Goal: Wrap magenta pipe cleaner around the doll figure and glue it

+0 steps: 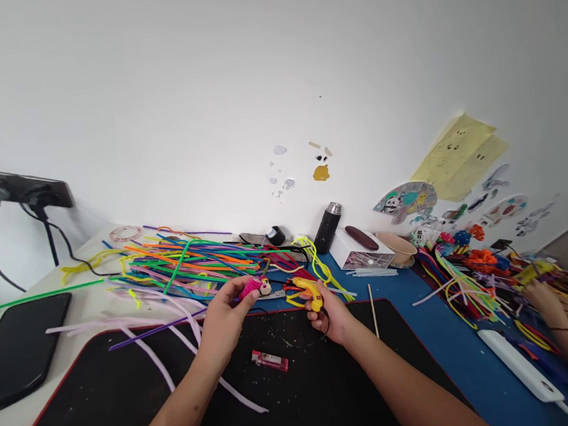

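Note:
Between the thumb and fingers of my left hand (229,312) is a small pink figure (251,287) with a pale face-like end turned to the right. My right hand (331,315) is closed round the handle of a yellow hot glue gun (308,287), its nozzle pointing left toward the figure. The two are close but look apart. Below them, a pink lighter (270,360) lies on the black mat (332,396). Pale lilac pipe cleaners (149,353) stretch over the mat beside and under my left arm.
A heap of colourful pipe cleaners (193,262) lies at the back left. A black flask (328,229), a white box (358,249) and a bowl (396,248) stand by the wall. A thin stick (373,310) is right of the glue gun. Another person's hands (548,301) work at far right, near a white power strip (519,364).

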`<control>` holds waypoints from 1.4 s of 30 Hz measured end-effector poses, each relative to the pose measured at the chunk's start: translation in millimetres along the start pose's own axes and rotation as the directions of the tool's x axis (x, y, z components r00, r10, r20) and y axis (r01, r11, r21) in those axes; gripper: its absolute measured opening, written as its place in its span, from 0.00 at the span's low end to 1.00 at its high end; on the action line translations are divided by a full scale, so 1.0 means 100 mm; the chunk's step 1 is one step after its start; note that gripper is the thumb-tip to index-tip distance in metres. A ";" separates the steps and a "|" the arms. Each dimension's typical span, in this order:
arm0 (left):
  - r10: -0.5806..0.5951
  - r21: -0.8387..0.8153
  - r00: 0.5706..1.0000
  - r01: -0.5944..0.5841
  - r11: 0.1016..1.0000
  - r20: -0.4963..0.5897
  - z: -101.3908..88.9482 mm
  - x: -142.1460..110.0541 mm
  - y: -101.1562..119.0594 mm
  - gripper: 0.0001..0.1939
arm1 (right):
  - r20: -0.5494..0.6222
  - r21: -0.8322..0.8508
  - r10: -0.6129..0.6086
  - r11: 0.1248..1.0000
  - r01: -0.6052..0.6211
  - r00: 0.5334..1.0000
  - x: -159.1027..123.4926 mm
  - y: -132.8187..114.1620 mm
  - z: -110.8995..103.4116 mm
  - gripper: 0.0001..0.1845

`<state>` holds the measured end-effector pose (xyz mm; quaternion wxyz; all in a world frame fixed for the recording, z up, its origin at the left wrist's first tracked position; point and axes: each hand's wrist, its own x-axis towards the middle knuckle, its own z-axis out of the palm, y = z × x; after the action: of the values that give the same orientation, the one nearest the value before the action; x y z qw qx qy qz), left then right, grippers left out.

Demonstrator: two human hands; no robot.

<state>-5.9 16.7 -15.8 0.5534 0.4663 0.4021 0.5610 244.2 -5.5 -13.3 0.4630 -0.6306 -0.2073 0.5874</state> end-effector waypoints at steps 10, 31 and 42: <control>0.008 0.034 1.000 -0.008 0.999 0.006 -0.03 0.02 -0.05 0.24 | 0.013 -0.569 -0.210 0.803 0.180 0.978 -0.03 0.06 -0.18 0.22; 0.008 0.036 0.998 -0.006 0.999 -0.060 -0.06 0.02 0.07 0.24 | 0.256 -0.779 -0.560 0.363 0.511 0.788 -0.14 -0.04 0.08 0.16; -0.008 0.026 0.997 0.010 1.000 -0.071 -0.08 0.03 0.09 0.24 | 0.443 -0.870 -0.378 0.038 0.492 0.813 0.23 -0.37 0.75 0.27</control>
<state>-15.3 19.3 -9.0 0.5351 0.4513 0.4310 0.5694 189.4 56.2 13.8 0.1074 -0.6528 -0.7275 0.1819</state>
